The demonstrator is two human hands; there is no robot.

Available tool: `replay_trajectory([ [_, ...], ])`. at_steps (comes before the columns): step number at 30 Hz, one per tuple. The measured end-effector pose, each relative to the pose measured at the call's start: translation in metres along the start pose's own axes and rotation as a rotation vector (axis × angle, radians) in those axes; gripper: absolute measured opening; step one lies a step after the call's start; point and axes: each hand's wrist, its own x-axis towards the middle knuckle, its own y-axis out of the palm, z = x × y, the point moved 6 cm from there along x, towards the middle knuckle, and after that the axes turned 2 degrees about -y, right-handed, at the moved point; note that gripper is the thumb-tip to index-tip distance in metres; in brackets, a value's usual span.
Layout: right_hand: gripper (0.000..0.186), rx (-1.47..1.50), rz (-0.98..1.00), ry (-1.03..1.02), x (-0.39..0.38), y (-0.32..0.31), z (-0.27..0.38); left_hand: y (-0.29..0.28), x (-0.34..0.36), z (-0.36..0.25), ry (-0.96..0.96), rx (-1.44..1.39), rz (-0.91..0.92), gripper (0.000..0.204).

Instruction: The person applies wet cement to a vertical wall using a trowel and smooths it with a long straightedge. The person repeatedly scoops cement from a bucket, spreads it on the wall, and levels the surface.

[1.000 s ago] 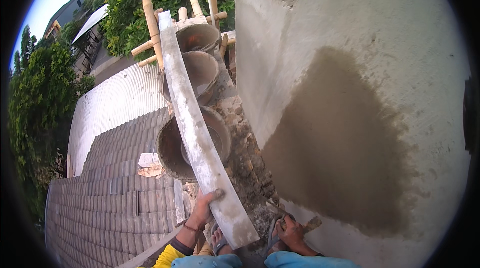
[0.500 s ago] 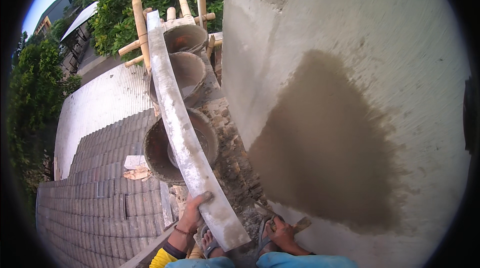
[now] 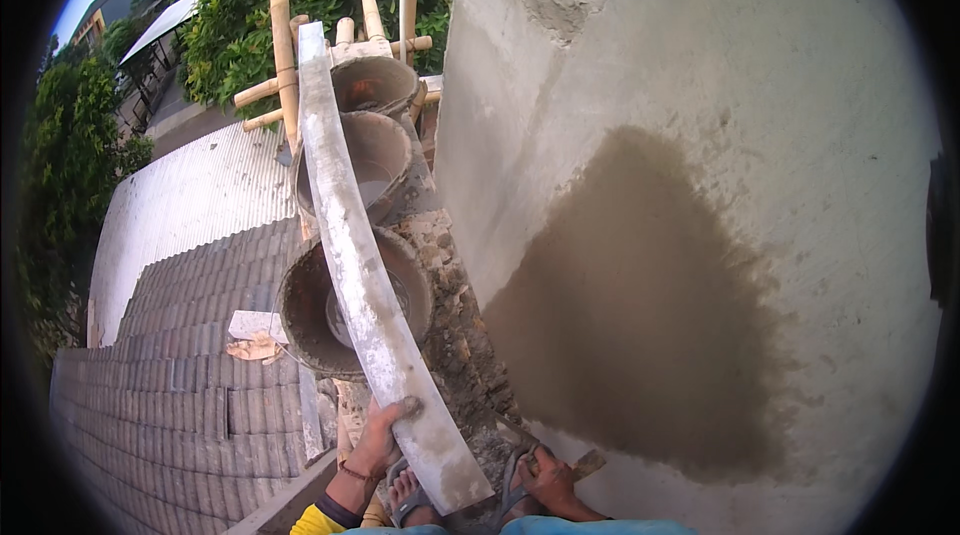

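My left hand is closed on the near part of a long, pale metal straightedge with mortar smears. The straightedge slants away over the buckets, its far end by the bamboo poles. Low beside the wall, my right hand is closed round what looks like a trowel; its wooden handle end sticks out to the right and the rest is largely hidden. Right of both hands rises a grey plastered wall, bearing a broad, dark patch of wet mortar.
Three mortar-crusted buckets stand in a row, the nearest bucket under the straightedge. My sandaled feet are on a narrow, mortar-strewn ledge. Bamboo poles cross at the far end. A tiled roof lies below left.
The view has shifted slightly, so the wall patch and buckets sit a little lower. Both hands keep their holds, and the straightedge stays nearly in place over the buckets.
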Motion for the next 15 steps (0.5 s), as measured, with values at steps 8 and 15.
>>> replay_trajectory([
  [8, 0.032, 0.038, -0.038, -0.071, -0.001, -0.003, 0.006, 0.007, -0.003, -0.003, 0.019, 0.009, 0.010, 0.050],
  [15, 0.032, 0.059, -0.047, -0.068, -0.001, -0.008, 0.013, 0.007, -0.002, -0.003, 0.028, 0.002, 0.009, 0.048],
])
